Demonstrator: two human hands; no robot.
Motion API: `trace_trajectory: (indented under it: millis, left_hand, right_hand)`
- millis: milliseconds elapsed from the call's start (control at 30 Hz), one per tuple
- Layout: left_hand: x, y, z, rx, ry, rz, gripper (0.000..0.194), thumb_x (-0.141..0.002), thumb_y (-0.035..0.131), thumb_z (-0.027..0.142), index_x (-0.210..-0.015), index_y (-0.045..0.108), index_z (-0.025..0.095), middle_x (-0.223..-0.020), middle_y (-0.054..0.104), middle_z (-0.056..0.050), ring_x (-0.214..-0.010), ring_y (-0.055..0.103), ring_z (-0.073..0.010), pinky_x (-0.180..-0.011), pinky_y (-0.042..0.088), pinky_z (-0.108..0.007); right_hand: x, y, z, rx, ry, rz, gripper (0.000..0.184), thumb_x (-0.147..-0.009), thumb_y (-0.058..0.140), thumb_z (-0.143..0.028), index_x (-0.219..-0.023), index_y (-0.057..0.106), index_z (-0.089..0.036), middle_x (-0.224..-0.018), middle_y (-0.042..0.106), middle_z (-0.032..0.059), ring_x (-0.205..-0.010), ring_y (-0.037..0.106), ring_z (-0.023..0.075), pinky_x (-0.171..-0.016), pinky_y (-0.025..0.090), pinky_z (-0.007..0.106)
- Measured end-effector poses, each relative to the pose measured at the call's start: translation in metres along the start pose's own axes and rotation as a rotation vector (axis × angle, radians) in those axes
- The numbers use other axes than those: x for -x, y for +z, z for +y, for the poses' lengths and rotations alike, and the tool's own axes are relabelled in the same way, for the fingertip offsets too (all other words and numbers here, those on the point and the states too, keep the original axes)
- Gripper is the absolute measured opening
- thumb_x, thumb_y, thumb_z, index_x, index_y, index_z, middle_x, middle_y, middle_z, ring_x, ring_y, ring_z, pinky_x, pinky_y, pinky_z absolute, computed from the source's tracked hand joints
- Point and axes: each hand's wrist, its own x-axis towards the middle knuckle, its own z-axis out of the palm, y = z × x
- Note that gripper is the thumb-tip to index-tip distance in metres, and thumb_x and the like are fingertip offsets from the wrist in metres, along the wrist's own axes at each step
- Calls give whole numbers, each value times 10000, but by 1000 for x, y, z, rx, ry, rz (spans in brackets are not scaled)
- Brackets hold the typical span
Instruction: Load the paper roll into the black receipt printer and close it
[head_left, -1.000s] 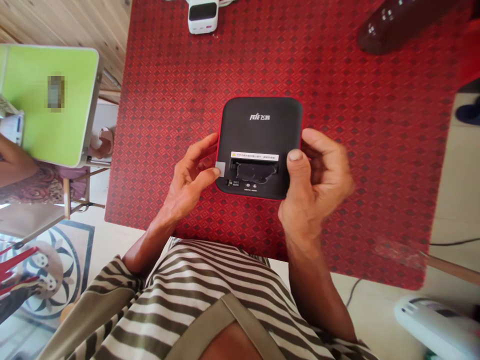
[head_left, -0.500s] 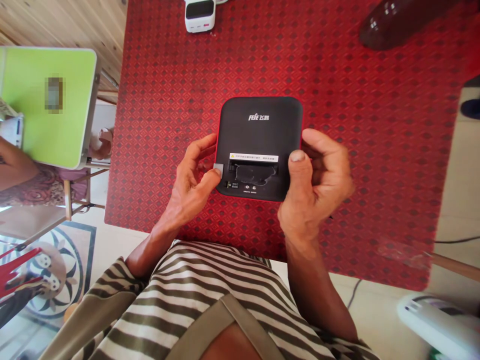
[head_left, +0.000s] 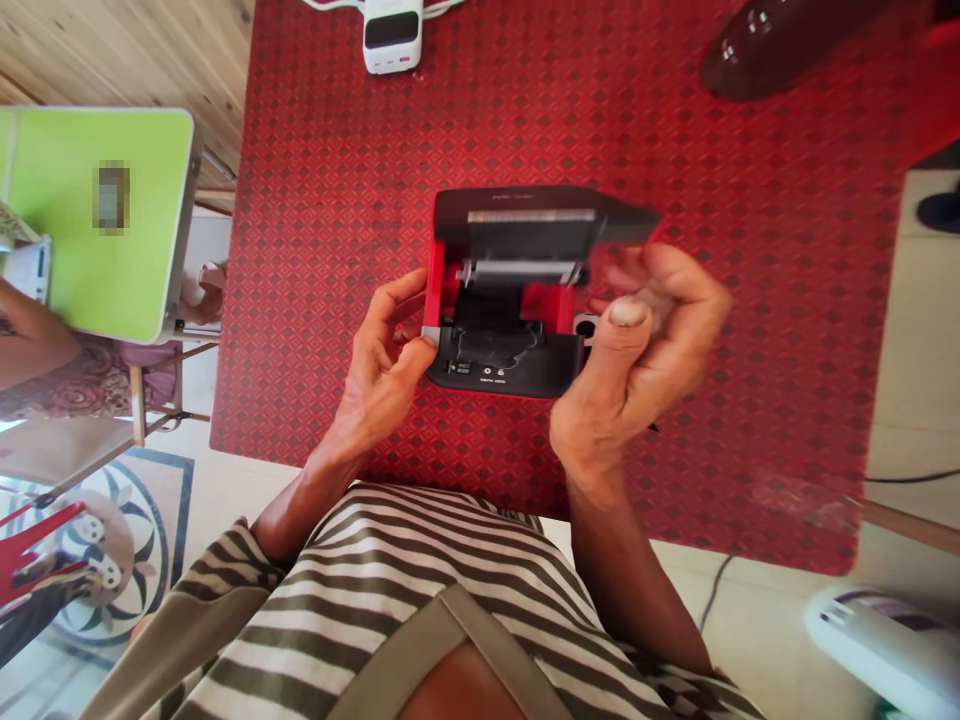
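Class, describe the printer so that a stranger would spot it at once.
Find the red patterned tabletop. Between the left hand and right hand is the printer. Unlike the white device beyond, it is black and red, its lid raised.

Striped shirt (head_left: 420, 550) with olive V-neckband (head_left: 465, 606)

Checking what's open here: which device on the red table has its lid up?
The black-and-red device between the left hand and right hand: its raised lid bares the inside. The white device, farther off, shows no raised lid.
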Motion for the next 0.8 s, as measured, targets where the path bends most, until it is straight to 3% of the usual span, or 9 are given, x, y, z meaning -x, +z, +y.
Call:
trace_trajectory:
  millis: [100,200,267,367,467,567,700,800]
  left_hand:
    - [1,-1,0,-9,3,-9,646,-1226,777,736,-1762,627,409,-1750,834,-107,-1627,819,-395,-1253,738,-611]
    - [1,-3,1,-18,-7,-5,668,-1216,780,747,-1760,636,388,-1768,824,-121,-1630,815,-400,-1259,735,-603]
    - [1,-6,1,-27,-13,-10,653,-1212,787,711,-1759,647,383,-1772,822,-121,-1649,802,-404,-1283,726,-614]
    - [0,-8,-3,-20,12,-14,681,-1187,812,727,-1758,659,389,-1756,826,-120,-1638,804,-405,-1292,721,-618]
    - [0,-6,-10,-23,52,5,727,-1181,802,794,-1773,646,401,-1764,807,-118,-1625,801,-393,-1301,710,-598]
    - [1,1,-17,-74,84,38,732,-1213,750,811,-1805,617,402,-1770,773,-122,-1614,778,-368,-1333,679,-575]
    - [5,6,-19,-128,162,46,772,-1241,714,795,-1867,558,372,-1794,714,-152,-1641,718,-381,-1395,610,-609]
    - [7,5,-20,-181,217,5,871,-1234,699,847,-1929,480,370,-1870,645,-170,-1686,671,-416,-1414,580,-651]
  right_hand:
    - [1,3,2,-70,20,0,802,-1286,581,-638,-2045,377,-481,-1809,720,217,-1527,786,584,-1146,700,752]
    - [-4,-4,0,-135,-4,61,695,-1325,465,-561,-1998,487,-390,-1760,733,251,-1537,789,578,-1166,677,750]
    - [-13,-14,-6,-115,-42,44,621,-1326,485,-478,-1915,617,-335,-1660,804,248,-1474,819,564,-1161,673,747]
    - [-38,-29,-17,-40,-214,-42,370,-1291,653,-333,-1575,891,-329,-1344,955,138,-1228,905,459,-1123,696,689]
    - [-68,-32,-27,38,-370,-247,259,-1306,680,-292,-1331,933,-340,-1261,987,57,-1152,917,355,-1088,724,605]
    - [-92,-23,-39,219,-434,-545,312,-1305,612,-264,-1295,922,-298,-1304,970,113,-1256,881,387,-1085,712,594]
    - [-106,-7,-62,488,-323,-849,273,-1209,674,-128,-1313,909,-218,-1218,946,173,-1160,894,409,-897,666,515]
    - [-106,3,-72,502,-296,-909,289,-1204,677,-91,-1339,903,-209,-1278,945,183,-1259,903,415,-971,669,482]
